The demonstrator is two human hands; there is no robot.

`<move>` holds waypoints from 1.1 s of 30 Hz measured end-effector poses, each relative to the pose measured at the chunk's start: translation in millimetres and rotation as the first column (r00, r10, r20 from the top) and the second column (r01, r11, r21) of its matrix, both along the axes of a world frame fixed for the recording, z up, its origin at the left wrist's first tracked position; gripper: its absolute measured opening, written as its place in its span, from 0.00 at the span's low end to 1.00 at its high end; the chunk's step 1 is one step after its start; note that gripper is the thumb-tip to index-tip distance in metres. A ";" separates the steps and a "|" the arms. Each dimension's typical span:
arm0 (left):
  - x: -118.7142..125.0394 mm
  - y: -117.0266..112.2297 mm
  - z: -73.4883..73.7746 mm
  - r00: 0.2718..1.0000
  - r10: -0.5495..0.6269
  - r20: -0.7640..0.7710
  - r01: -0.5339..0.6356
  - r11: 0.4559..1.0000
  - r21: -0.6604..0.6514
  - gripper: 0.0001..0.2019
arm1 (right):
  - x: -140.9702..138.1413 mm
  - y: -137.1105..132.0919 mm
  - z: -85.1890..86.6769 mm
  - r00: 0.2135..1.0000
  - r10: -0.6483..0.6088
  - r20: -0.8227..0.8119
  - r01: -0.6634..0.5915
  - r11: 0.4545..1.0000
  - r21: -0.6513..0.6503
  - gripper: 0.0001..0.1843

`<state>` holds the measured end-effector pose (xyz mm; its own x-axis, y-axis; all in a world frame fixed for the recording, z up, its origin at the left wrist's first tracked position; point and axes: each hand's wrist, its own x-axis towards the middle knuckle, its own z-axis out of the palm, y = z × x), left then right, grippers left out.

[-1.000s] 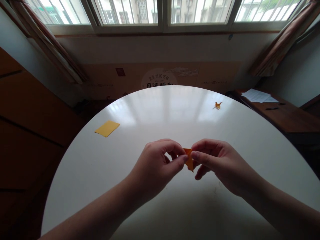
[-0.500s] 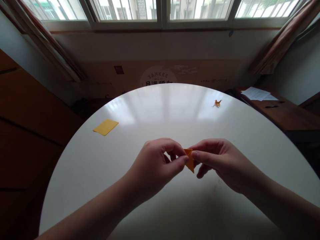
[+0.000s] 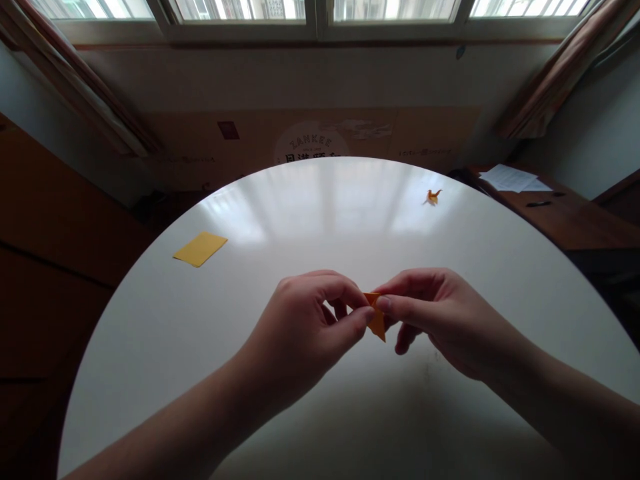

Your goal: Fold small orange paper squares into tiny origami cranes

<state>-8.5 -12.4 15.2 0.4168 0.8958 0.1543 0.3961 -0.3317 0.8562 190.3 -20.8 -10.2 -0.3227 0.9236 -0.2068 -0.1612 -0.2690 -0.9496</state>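
A small piece of folded orange paper point(image 3: 377, 326) is held above the white table, its pointed tip hanging down. My left hand point(image 3: 320, 313) pinches it from the left between thumb and forefinger. From the right, my right hand point(image 3: 430, 307) grips its upper part with thumb and index finger, the other fingers curled behind. Fingertips cover much of the paper, so its full shape is hidden. Farther off at the back right of the table sits a small folded orange paper figure point(image 3: 433, 197). Yellow paper point(image 3: 201, 249) lies flat on the left side.
The round white table point(image 3: 320, 220) fills the middle, reflecting the window. To the right, a brown wooden surface point(image 3: 580, 217) carries white sheets point(image 3: 510, 178) and a dark pen-like object point(image 3: 539, 204). A printed cardboard panel point(image 3: 430, 133) stands behind the table.
The head view has tilted down slightly and shifted a little to the right. Both hands keep their hold on the folded paper, with the right thumb slightly closer to the left fingertips.
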 end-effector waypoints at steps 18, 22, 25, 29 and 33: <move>0.7 -1.4 -2.3 0.999 0.037 -0.015 -0.037 0.999 0.018 0.04 | -1.2 -0.7 0.5 0.999 -0.010 0.049 0.006 0.997 0.082 0.08; 1.0 0.1 -1.6 0.998 0.040 0.038 -0.036 0.994 -0.102 0.03 | -0.4 -0.4 -0.5 0.996 -0.024 0.085 0.015 0.995 0.103 0.09; 1.0 1.4 -0.5 0.994 0.065 0.088 -0.047 0.981 -0.188 0.01 | 0.2 -0.1 -1.4 0.993 -0.040 0.107 0.027 0.992 0.121 0.10; 1.1 2.8 -1.1 0.994 0.053 0.095 -0.025 0.961 -0.276 0.05 | -0.6 -0.6 -0.8 0.991 -0.048 0.126 0.027 0.987 0.158 0.09; 1.0 3.4 -2.7 0.999 -0.010 0.031 0.020 0.942 -0.334 0.07 | -1.0 -0.3 0.2 0.989 -0.032 0.143 0.008 0.986 0.164 0.08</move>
